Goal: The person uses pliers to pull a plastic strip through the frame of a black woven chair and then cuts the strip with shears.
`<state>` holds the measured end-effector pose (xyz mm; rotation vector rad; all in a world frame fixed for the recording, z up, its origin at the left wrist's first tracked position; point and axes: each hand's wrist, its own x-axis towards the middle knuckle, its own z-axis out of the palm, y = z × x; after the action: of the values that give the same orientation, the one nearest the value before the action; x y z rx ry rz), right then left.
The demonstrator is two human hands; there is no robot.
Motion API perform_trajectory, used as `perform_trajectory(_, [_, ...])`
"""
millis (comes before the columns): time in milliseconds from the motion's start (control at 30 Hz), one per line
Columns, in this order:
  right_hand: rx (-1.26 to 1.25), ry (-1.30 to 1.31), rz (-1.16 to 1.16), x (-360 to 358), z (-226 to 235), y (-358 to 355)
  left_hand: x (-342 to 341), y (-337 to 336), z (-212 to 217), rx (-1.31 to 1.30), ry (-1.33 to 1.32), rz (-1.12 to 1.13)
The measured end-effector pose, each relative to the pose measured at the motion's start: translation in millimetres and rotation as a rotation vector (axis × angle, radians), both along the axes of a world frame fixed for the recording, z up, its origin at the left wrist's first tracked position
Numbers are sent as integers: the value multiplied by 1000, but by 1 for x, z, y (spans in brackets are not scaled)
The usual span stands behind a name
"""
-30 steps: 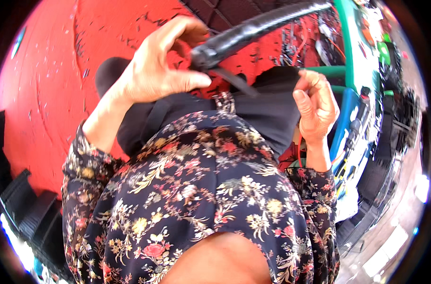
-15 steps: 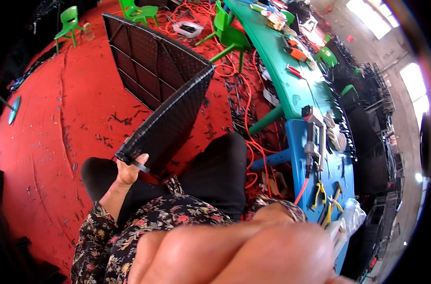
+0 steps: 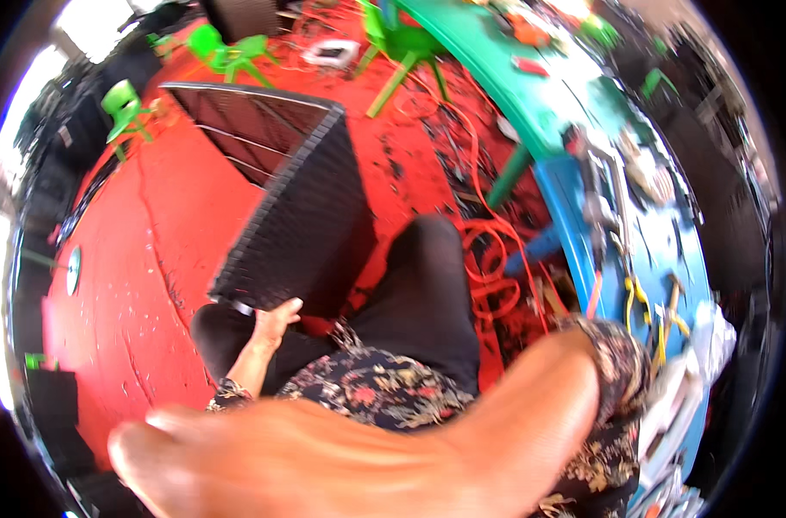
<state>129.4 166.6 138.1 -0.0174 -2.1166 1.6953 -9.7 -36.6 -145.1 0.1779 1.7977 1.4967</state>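
Observation:
An angled black woven panel (image 3: 311, 207) with a framed underside stands in front of me, its near end by my left thigh. My left hand (image 3: 274, 325) grips this near lower corner, with fingers closed around the edge. My right hand (image 3: 264, 462) is raised very close to the camera, large and smeared by motion. Its back and wrist show, but its fingers are too blurred to read, and whether it holds anything is hidden.
To my right, a blue table (image 3: 574, 207) adjoins a green table (image 3: 488, 60), with an air tool (image 3: 598, 194), yellow-handled pliers (image 3: 635, 302) and a hammer (image 3: 672, 298) on the blue one. A red hose (image 3: 496, 276) coils beside it. Green chairs (image 3: 238, 56) stand beyond on the red floor (image 3: 108, 285).
My right hand and forearm have swung left across the foreground. The whole view has shifted and tilted. The left hand stays at the panel's near corner.

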Motion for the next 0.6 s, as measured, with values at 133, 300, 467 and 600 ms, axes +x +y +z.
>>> perform_trajectory(133, [73, -21, -171, -14, -22, 30, 0, -1, -12, 195, -67, 131])
perform_trajectory(300, [-148, -366, -203, -23, -57, 60, 7, -21, -15, 136, -122, 15])
perform_trajectory(467, [-94, -299, -498, -72, -84, 44, 25, -11, -17, 253, -126, 43])
perform_trajectory(600, [-6, -245, -621, -99, -89, 59, 42, 45, -6, 228, -188, 163])
